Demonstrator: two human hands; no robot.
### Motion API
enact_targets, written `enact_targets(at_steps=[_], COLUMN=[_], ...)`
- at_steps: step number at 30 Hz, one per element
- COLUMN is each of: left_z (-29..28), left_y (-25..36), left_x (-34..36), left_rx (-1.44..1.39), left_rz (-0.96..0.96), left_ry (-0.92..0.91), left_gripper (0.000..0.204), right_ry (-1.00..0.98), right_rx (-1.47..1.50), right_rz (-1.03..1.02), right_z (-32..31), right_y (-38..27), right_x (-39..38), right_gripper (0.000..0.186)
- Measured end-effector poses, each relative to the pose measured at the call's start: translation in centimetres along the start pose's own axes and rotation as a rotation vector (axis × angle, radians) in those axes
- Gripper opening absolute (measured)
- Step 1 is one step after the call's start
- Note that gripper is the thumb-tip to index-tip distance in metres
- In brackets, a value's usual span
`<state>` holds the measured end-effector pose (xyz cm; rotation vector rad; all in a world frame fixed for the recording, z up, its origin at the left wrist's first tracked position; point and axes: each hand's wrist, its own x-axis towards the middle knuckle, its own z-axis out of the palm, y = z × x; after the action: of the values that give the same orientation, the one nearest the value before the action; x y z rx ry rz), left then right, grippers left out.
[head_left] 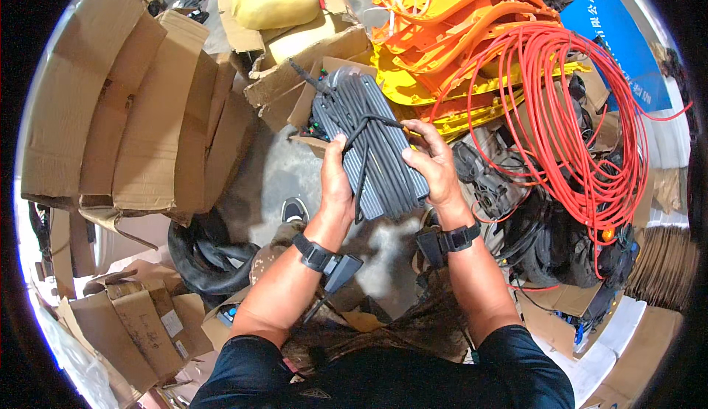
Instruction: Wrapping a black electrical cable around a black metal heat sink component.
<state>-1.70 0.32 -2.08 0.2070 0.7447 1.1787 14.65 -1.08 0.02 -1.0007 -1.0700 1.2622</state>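
Observation:
Between my two hands is a grey power adapter (414, 180) with a ribbed, fin-like case. Its long black cable (376, 154) is wound lengthwise around the body in many turns, one strand crossing over the others. My left hand (336, 177) grips the adapter's left side, thumb up along the edge. On the right side my right hand (436, 164) is closed round the case, with the thumb and forefinger at the cable. The undersides of both hands' grips are hidden by the adapter. Just beyond it stands an open cardboard box (302, 106) with small parts inside.
Tall flattened cardboard boxes (110, 106) lean at the left, above a black rubber tube (199, 261). Stacked orange and yellow plastic panels (450, 25) lie far right. A large coil of red cable (546, 136) hangs over tangled black cables (546, 254) at the right.

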Motion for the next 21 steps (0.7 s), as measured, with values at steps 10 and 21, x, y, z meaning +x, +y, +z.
enact_targets(at_steps=[10, 21], left_z=[0.2, 2.4], left_y=[0.3, -0.2], left_x=[0.0, -1.4], left_rx=[-0.005, 0.474], left_rz=[0.049, 0.4], left_ry=[0.019, -0.022], left_gripper=[0.047, 0.074], right_ry=[-0.015, 0.125], right_rx=[-0.049, 0.226], right_rz=[0.008, 0.066], right_z=[-0.4, -0.9], right_y=[0.8, -0.2], right_x=[0.5, 0.9], right_gripper=[0.052, 0.05])
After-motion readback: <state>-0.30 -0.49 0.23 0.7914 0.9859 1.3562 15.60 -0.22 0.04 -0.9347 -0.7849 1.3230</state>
